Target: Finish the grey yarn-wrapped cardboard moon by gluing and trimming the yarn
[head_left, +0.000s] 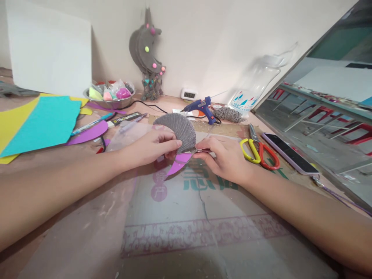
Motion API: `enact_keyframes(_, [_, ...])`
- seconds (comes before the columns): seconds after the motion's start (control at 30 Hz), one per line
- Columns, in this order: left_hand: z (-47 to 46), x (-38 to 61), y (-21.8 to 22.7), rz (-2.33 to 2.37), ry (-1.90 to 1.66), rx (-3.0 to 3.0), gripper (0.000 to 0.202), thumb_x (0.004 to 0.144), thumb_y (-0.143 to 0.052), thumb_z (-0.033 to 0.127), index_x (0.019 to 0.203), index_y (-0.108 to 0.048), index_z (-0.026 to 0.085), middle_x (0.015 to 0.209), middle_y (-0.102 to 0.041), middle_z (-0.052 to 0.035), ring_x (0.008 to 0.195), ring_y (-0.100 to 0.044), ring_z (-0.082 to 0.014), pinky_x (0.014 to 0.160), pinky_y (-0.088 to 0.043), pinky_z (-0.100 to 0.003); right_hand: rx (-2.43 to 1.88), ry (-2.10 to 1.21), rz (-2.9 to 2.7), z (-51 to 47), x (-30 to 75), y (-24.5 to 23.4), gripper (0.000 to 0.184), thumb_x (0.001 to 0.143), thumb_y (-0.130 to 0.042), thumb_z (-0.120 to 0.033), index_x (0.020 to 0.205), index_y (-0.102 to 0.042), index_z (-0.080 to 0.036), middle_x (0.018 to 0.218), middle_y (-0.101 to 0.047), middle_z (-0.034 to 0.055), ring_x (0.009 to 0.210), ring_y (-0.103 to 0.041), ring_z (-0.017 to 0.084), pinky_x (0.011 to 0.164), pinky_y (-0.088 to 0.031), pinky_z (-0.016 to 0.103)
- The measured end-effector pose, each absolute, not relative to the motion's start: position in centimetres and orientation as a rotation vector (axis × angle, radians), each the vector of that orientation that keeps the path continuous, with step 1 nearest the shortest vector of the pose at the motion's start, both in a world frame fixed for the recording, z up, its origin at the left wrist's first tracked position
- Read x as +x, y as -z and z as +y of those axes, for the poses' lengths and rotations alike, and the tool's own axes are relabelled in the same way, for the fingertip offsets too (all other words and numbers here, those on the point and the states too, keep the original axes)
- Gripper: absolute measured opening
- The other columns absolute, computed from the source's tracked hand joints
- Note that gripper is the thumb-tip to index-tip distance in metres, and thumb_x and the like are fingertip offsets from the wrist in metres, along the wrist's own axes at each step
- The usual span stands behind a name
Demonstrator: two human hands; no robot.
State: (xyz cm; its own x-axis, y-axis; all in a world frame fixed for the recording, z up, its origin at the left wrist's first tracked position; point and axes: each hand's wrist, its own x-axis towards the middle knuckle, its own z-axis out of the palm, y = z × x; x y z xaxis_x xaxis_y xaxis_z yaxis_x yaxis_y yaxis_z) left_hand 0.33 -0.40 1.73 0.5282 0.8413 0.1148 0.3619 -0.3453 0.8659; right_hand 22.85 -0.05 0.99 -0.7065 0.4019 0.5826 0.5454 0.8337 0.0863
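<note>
A crescent (181,130), mostly wrapped in grey yarn, has a bare purple tip (178,164) pointing down and left. My left hand (158,147) grips its inner side, thumb on the wrapped face and fingers behind. Close to the crescent's right edge, where wrapping meets purple, my right hand (222,157) pinches grey yarn between thumb and forefinger. A thin dark item also shows between those fingers, too small to make out. Below, a loose grey strand (202,199) lies over the translucent sheet (162,240) covering printed cardboard.
Behind my hands are a blue glue gun (200,107), a yarn ball (228,114) and a glass jug (251,87). Scissors (257,149) and a phone (290,153) lie right. Coloured sheets (43,124) and a metal bowl (109,101) are left; a decorated grey moon (147,50) leans against the wall.
</note>
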Motion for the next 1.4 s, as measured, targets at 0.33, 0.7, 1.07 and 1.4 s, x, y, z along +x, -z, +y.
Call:
enact_keyframes(0.33, [-0.36, 0.36, -1.57, 1.008, -0.734, 1.984, 0.036, 0.087, -0.044, 0.034, 0.058, -0.054, 0.015, 0.058, -0.054, 0.0013, 0.055, -0.051, -0.0079, 0.05, -0.041, -0.018, -0.712, 0.329, -2.438, 0.0, 23.29, -1.04, 0.023, 0.083, -0.057, -0.036, 0.092, -0.055, -0.014, 0.078, -0.065, 0.0043, 0.067, -0.059, 0.014, 0.06, -0.043, 0.025])
enact_keyframes(0.7, [-0.41, 0.49, -1.62, 0.987, -0.715, 1.936, 0.034, 0.086, -0.044, 0.033, 0.058, -0.053, 0.016, 0.057, -0.054, 0.0019, 0.053, -0.051, -0.0079, 0.05, -0.041, -0.019, -0.787, 0.312, -2.469, -0.46, 22.63, -0.95, 0.023, 0.086, -0.053, -0.04, 0.091, -0.054, -0.017, 0.077, -0.066, 0.0034, 0.066, -0.06, 0.015, 0.059, -0.042, 0.027])
enact_keyframes(1.07, [-0.52, 0.56, -1.81, 0.971, -0.693, 1.906, 0.032, 0.086, -0.045, 0.03, 0.059, -0.052, 0.015, 0.057, -0.054, 0.0025, 0.053, -0.051, -0.0074, 0.051, -0.041, -0.019, -0.725, 0.272, -2.476, 0.01, 23.08, -0.91, 0.021, 0.085, -0.054, -0.037, 0.09, -0.054, -0.016, 0.075, -0.065, 0.0033, 0.066, -0.059, 0.014, 0.061, -0.042, 0.026])
enact_keyframes(1.4, [-0.56, 0.56, -1.95, 0.991, -0.657, 1.875, 0.031, 0.086, -0.045, 0.031, 0.06, -0.05, 0.016, 0.056, -0.053, 0.0024, 0.05, -0.05, -0.0075, 0.047, -0.039, -0.019, -0.729, 0.258, -2.483, -0.21, 22.87, -0.94, 0.02, 0.085, -0.055, -0.036, 0.09, -0.054, -0.017, 0.076, -0.066, 0.0032, 0.065, -0.06, 0.014, 0.06, -0.042, 0.026])
